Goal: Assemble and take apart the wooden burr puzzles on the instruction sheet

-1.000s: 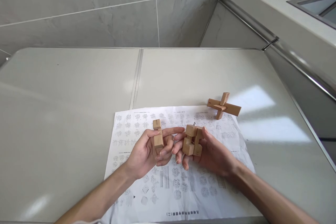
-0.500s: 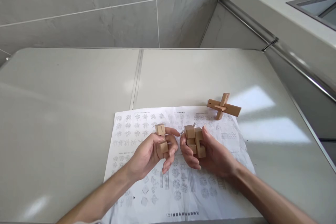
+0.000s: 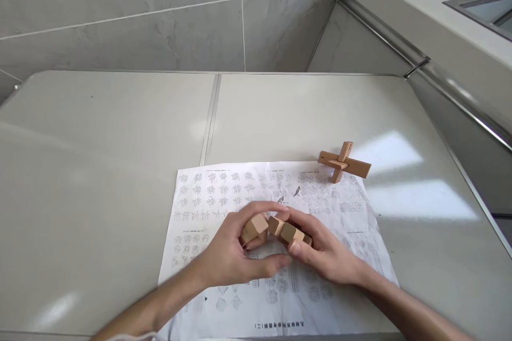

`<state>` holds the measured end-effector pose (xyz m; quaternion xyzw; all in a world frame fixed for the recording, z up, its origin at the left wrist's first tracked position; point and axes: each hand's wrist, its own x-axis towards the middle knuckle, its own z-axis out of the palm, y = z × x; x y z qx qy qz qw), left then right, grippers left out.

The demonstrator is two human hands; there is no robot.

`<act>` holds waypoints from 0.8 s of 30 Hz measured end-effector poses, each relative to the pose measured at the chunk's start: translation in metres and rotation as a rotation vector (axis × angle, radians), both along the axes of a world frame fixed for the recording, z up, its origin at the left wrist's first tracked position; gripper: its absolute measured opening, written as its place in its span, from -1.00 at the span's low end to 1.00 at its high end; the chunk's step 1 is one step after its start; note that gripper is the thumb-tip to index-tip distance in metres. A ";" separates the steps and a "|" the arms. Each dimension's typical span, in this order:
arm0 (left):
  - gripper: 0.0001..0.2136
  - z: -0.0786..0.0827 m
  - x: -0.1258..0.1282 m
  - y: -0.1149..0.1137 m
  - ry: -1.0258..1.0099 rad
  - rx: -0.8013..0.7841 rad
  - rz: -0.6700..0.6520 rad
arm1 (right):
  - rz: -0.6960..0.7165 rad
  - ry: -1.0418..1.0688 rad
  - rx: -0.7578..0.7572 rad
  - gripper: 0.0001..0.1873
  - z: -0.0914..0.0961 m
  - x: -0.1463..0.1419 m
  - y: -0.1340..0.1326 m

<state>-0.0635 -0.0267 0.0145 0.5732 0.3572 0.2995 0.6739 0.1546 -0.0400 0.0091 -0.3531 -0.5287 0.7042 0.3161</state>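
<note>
My left hand (image 3: 232, 253) is closed around a notched wooden puzzle piece (image 3: 254, 228), thumb below and fingers over it. My right hand (image 3: 324, 253) grips a partly built wooden block cluster (image 3: 288, 231). The two hands meet over the printed instruction sheet (image 3: 224, 194), and the piece touches the cluster's left end. How the parts fit together is hidden by my fingers. A finished wooden cross puzzle (image 3: 344, 161) lies apart on the table, beyond the sheet's far right corner.
The sheet lies on a pale grey table (image 3: 104, 149) with a seam (image 3: 210, 117) running away from me. A tiled wall (image 3: 160, 10) rises behind. To the right stands a higher counter (image 3: 420, 16) with a metal rail along its edge.
Both hands have dropped lower toward the sheet and come together. The single piece, held apart and upright before, now lies against the cluster. The view has shifted slightly.
</note>
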 end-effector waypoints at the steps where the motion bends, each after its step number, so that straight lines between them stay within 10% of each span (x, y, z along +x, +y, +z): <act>1: -0.52 -0.001 0.002 0.000 -0.003 0.040 -0.022 | 0.008 -0.035 0.024 -0.51 0.000 -0.001 0.000; 8: -0.90 -0.001 0.006 0.004 -0.037 0.027 0.030 | 0.070 -0.073 0.069 -0.48 0.002 0.000 0.002; 24: -0.64 -0.010 -0.005 0.015 -0.350 -0.329 0.246 | -0.222 0.060 0.098 -0.47 -0.015 0.006 -0.001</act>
